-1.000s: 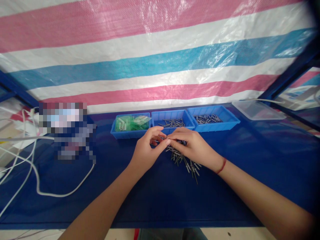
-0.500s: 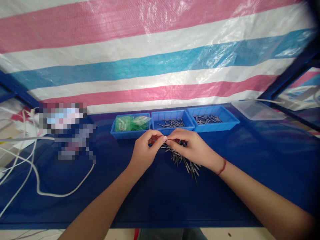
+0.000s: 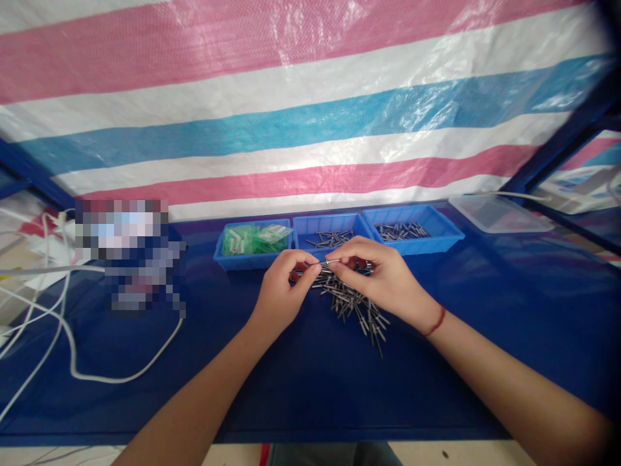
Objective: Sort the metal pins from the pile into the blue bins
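Note:
A silvery blind rivet (image 3: 332,261) lies level between my two hands, above a loose pile of blind rivets (image 3: 356,303) on the blue tabletop. My left hand (image 3: 284,288) is closed, thumb and forefinger pinched at the rivet's left end. The right end sits in the thumb-and-finger pinch of my right hand (image 3: 383,275). Both hands hover over the pile and cover its upper part.
Behind my hands stand a blue bin (image 3: 252,261) with green packets, a middle bin (image 3: 303,226) and a right bin (image 3: 436,243), both with rivets. A clear plastic lid (image 3: 499,215) lies at right. White cables (image 3: 104,379) loop at left, beside a pixelated area.
My right hand has shifted slightly right and up, away from the left fingertips, so the rivet between them now shows. My left hand has hardly moved.

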